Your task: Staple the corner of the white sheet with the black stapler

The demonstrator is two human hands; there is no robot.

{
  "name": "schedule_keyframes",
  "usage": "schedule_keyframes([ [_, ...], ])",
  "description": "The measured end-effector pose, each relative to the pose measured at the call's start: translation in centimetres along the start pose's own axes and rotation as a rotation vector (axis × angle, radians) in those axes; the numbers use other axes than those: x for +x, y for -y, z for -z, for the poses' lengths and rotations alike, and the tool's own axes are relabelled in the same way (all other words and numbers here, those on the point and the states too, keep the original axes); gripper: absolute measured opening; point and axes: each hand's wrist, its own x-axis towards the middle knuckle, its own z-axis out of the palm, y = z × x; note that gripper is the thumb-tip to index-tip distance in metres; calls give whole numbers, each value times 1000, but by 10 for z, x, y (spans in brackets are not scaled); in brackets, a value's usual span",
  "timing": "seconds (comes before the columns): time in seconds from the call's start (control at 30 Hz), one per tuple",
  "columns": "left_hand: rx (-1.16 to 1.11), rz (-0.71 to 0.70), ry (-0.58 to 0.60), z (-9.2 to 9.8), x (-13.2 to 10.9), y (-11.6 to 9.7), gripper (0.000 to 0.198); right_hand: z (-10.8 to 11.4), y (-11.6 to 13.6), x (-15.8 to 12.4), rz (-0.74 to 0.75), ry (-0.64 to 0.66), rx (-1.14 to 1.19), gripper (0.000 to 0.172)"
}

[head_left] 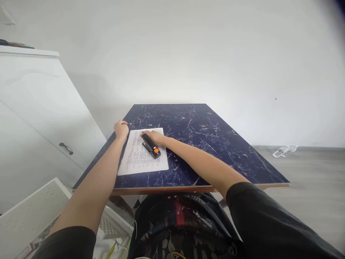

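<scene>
A black stapler with an orange patch lies slanted over a printed sheet of paper, its jaws slightly apart. My right hand is at the far end and right side of the stapler, gripping it. Some of its fingers are hidden behind the stapler. My left hand is closed near the table's left edge, just beyond the paper's upper left corner. Its fingertips are pinched together, and whatever they may hold is too small to make out. A tiny pale piece lies beyond the paper.
The paper rests on a dark blue marble-patterned table. A white cabinet with a dark handle stands at the left, above a pale low surface. A clear plastic item lies on the floor at right, by the wall.
</scene>
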Motion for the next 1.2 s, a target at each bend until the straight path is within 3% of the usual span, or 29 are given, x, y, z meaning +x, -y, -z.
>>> schedule_keyframes([
  [0.1,-34,-12,-45,-3,-1,2,26,7,-9,-25,-13,-11,24,58],
  [0.33,53,-199,69,-9,-18,-14,30,34,-43,-122,-87,-97,66,60],
  [0.43,74,-291,131,-11,-30,-28,32,40,-50,-149,-110,-132,72,58],
  [0.53,45,-446,311,-13,-43,-42,28,46,-46,-154,-112,-171,96,52],
  [0.7,20,-774,798,-14,-69,-58,32,82,-23,-161,-299,-326,111,44],
  [0.8,88,-895,992,-15,-79,-62,48,105,-8,-176,-241,-100,169,50],
  [0.9,190,-915,1047,-16,-84,-64,56,113,1,-186,-220,75,168,59],
  [1.0,208,-904,1045,-16,-84,-65,58,112,4,-186,-199,84,145,55],
  [1.1,192,-920,1043,-17,-82,-65,58,111,5,-184,-177,3,239,51],
  [1.2,209,-941,1049,-18,-80,-65,58,114,6,-183,-216,-201,325,42],
])
